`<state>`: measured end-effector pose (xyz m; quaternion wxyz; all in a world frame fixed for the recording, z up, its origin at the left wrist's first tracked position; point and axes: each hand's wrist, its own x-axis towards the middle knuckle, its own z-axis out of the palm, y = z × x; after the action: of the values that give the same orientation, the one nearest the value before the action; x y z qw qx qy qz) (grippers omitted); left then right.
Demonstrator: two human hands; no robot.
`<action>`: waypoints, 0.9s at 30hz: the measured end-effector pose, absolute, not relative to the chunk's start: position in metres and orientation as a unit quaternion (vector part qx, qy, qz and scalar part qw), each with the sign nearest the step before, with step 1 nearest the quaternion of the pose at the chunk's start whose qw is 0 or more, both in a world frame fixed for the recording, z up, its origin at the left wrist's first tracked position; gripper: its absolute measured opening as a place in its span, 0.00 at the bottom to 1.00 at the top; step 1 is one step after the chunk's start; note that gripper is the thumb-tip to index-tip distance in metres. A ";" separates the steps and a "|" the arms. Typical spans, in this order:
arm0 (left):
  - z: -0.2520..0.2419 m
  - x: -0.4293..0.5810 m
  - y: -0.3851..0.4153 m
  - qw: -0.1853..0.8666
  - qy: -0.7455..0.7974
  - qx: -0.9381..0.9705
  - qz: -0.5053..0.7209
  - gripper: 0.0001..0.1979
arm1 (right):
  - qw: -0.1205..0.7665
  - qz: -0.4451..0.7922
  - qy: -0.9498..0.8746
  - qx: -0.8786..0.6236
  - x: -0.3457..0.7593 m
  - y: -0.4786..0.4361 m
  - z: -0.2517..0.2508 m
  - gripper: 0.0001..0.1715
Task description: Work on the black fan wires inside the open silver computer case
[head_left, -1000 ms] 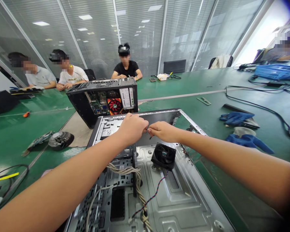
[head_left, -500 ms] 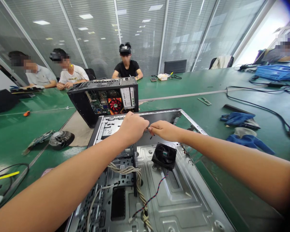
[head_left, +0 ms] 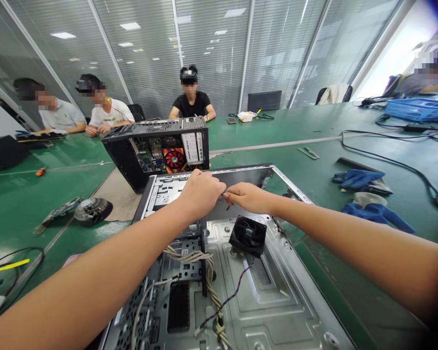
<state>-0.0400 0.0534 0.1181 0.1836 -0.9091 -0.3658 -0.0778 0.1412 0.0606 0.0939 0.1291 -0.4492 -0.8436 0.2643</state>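
Both my hands are closed and nearly meet over the far part of an open computer case (head_left: 295, 296) lying flat. My left hand (head_left: 201, 190) is a fist, with its fingertips hidden. Pinched at the fingertips, my right hand (head_left: 248, 196) is just beside it. A small dark tip shows under the fingers; what they hold is too small to name. Below my right hand, a black cooling fan (head_left: 248, 236) rests on the metal floor of the case, and its twisted red and blue wire (head_left: 238, 288) trails toward me. A bundle of beige cables (head_left: 209, 277) runs along the case's middle divider.
Behind the case stands a second computer tower (head_left: 156, 126) with a red fan inside. A metal cooler (head_left: 92, 210) and a circuit board (head_left: 58, 212) lie left. Blue gloves (head_left: 361, 182) and black cables (head_left: 397, 167) are on the right. Several people sit around the green table (head_left: 277, 129).
Almost nothing differs. Both hands stay together over the case, with only a tiny shift at the fingertips; the fan and cables have not moved.
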 end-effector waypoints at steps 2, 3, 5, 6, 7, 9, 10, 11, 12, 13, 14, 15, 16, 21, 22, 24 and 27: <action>0.118 -0.040 0.053 0.182 -0.368 -0.909 -0.075 0.09 | 0.130 0.264 -0.843 -0.451 0.141 0.061 0.094 0.20; 0.118 -0.040 0.053 0.179 -0.370 -0.909 -0.072 0.09 | 0.131 0.265 -0.843 -0.450 0.141 0.061 0.094 0.20; 0.119 -0.039 0.052 0.175 -0.373 -0.909 -0.067 0.09 | 0.133 0.265 -0.844 -0.446 0.142 0.061 0.093 0.20; 0.120 -0.039 0.051 0.172 -0.374 -0.909 -0.064 0.09 | 0.134 0.264 -0.845 -0.445 0.142 0.061 0.093 0.20; 0.120 -0.039 0.051 0.169 -0.376 -0.909 -0.060 0.08 | 0.135 0.263 -0.846 -0.445 0.141 0.061 0.093 0.20; 0.120 -0.039 0.050 0.164 -0.379 -0.909 -0.052 0.08 | 0.133 0.260 -0.846 -0.446 0.141 0.061 0.093 0.21; 0.120 -0.039 0.050 0.163 -0.380 -0.909 -0.050 0.08 | 0.132 0.259 -0.846 -0.447 0.141 0.061 0.093 0.21; 0.120 -0.039 0.050 0.162 -0.380 -0.910 -0.048 0.08 | 0.131 0.258 -0.846 -0.448 0.141 0.061 0.093 0.21; 0.120 -0.039 0.051 0.162 -0.379 -0.910 -0.049 0.08 | 0.129 0.257 -0.846 -0.448 0.141 0.061 0.093 0.21; 0.119 -0.039 0.051 0.162 -0.379 -0.910 -0.050 0.08 | 0.128 0.255 -0.847 -0.448 0.141 0.061 0.092 0.21; 0.119 -0.039 0.051 0.162 -0.378 -0.910 -0.051 0.08 | 0.128 0.254 -0.847 -0.448 0.141 0.061 0.092 0.21; 0.119 -0.040 0.051 0.161 -0.377 -0.911 -0.052 0.08 | 0.127 0.253 -0.848 -0.448 0.141 0.061 0.092 0.21; 0.119 -0.040 0.052 0.159 -0.377 -0.911 -0.054 0.08 | 0.127 0.253 -0.848 -0.447 0.141 0.061 0.092 0.21; 0.119 -0.040 0.051 0.157 -0.373 -0.912 -0.064 0.07 | 0.128 0.256 -0.850 -0.441 0.142 0.061 0.091 0.20; 0.120 -0.040 0.051 0.158 -0.372 -0.913 -0.063 0.07 | 0.128 0.257 -0.851 -0.440 0.142 0.061 0.092 0.20; 0.120 -0.040 0.050 0.159 -0.370 -0.913 -0.061 0.07 | 0.129 0.256 -0.852 -0.438 0.142 0.061 0.092 0.20; 0.120 -0.040 0.050 0.154 -0.372 -0.914 -0.052 0.07 | 0.128 0.253 -0.854 -0.437 0.141 0.061 0.093 0.21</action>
<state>-0.0397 0.0505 0.1197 0.1540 -0.9140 -0.3717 -0.0523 0.1415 0.0608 0.0925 0.1281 -0.4372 -0.8536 0.2525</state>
